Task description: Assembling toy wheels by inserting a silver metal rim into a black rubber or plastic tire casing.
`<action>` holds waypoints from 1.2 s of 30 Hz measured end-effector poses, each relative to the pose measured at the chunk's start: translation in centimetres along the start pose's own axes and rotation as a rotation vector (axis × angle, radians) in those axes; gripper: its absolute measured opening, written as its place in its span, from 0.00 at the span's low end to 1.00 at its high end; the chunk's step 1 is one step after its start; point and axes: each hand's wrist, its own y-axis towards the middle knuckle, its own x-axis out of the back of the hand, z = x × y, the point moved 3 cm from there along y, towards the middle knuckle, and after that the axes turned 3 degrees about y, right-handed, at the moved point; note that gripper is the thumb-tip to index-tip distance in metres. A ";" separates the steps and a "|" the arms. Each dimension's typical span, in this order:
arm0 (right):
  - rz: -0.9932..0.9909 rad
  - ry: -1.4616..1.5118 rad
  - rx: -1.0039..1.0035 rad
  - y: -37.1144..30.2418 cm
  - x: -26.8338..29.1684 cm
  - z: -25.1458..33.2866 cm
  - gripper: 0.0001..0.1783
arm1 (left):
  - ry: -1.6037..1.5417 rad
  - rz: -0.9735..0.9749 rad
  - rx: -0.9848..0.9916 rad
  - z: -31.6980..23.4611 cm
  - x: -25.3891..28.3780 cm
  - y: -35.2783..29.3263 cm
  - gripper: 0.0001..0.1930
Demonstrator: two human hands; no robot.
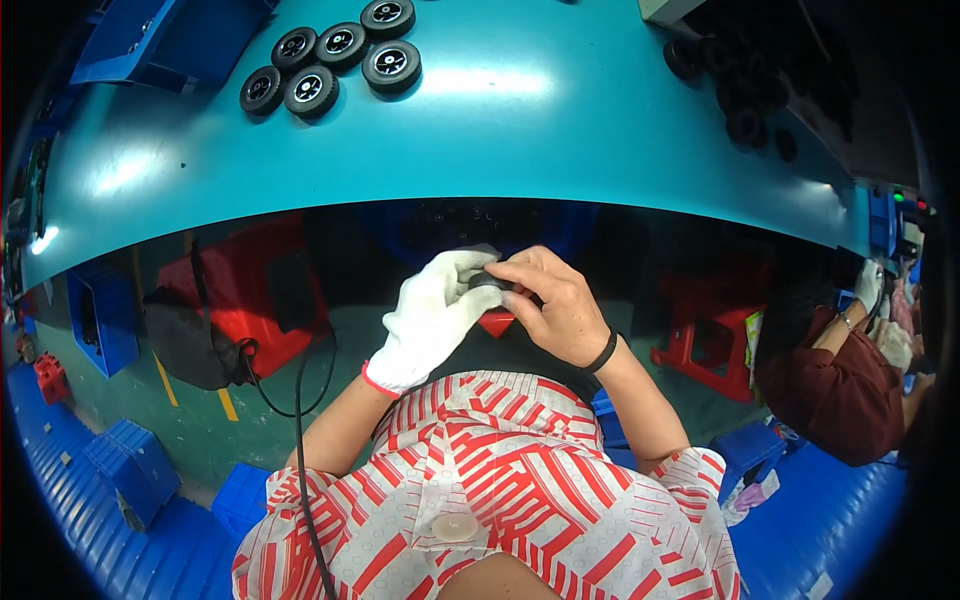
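Both hands meet in front of my body, below the table's near edge. Between them is a black round piece (486,281), mostly covered by fingers; whether it is a wheel like those on the table, I cannot tell. My left hand (432,312), in a white glove with a red cuff, grips it from the left with thumb and fingers. From the right, my bare right hand (556,305) pinches it; a black band circles that wrist. Several black wheels (341,45) with silver-and-black hubs lie at the table's far left.
A teal table (480,150) spans the front, with a blue bin (165,45) at far left and more wheels (745,125) at far right. Under its edge sits a blue crate (400,235). Red stools (240,300) stand either side. At right, another person's gloved hand (868,285) shows.
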 end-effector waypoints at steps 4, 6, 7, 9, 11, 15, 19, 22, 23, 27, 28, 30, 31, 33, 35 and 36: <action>-0.179 0.031 0.059 0.7 0.3 1.0 0.26 | -0.754 0.020 0.086 1.3 0.1 0.8 0.17; -0.131 -0.122 0.011 0.5 -0.2 1.2 0.29 | -0.888 0.026 0.051 1.4 -0.3 0.7 0.17; -0.148 -0.218 0.083 0.5 -0.3 1.0 0.29 | -0.888 0.027 0.051 1.3 -0.4 0.6 0.17; -0.137 -0.188 0.077 0.3 -0.5 0.6 0.28 | -0.726 0.007 0.068 1.0 -0.5 0.2 0.18; -0.125 -0.156 0.072 0.2 -0.8 0.5 0.27 | -0.620 -0.051 0.086 1.2 -0.5 -0.1 0.19; -0.165 -0.132 0.107 0.1 -1.8 0.3 0.27 | -0.285 -0.131 0.010 1.8 -0.2 0.1 0.18; -0.183 -0.153 0.147 0.2 -2.3 0.0 0.27 | -0.222 -0.168 -0.016 1.6 0.0 0.1 0.17; -0.193 -0.134 0.118 0.0 -2.4 -0.2 0.26 | -0.386 -0.113 0.031 2.1 0.0 0.2 0.18; -0.192 -0.134 0.119 0.0 -2.2 0.0 0.26 | -0.387 -0.114 0.030 2.0 0.2 0.2 0.18; -0.123 -0.040 -0.047 -0.1 -1.7 -0.4 0.26 | -0.553 -0.052 0.064 1.8 0.1 0.4 0.21; -0.126 -0.049 -0.041 -0.3 -1.6 -0.7 0.27 | -0.577 -0.081 0.050 1.8 0.0 0.4 0.22; -0.132 -0.061 -0.014 -0.4 -1.3 -0.8 0.27 | -0.468 -0.045 0.077 1.1 0.2 0.5 0.23; -0.134 -0.072 0.018 -0.4 -1.2 -0.6 0.28 | -0.361 -0.014 0.101 0.8 0.4 0.5 0.24; -0.075 -0.059 0.037 0.2 -0.9 0.1 0.27 | -0.184 0.044 0.123 0.3 1.0 0.8 0.25; 0.023 -0.045 0.068 0.3 -1.2 -0.1 0.27 | 0.046 0.143 0.163 0.0 1.5 1.0 0.26; 0.021 -0.045 0.068 0.3 -1.3 -0.2 0.27 | 0.047 0.144 0.162 0.4 1.2 1.0 0.26</action>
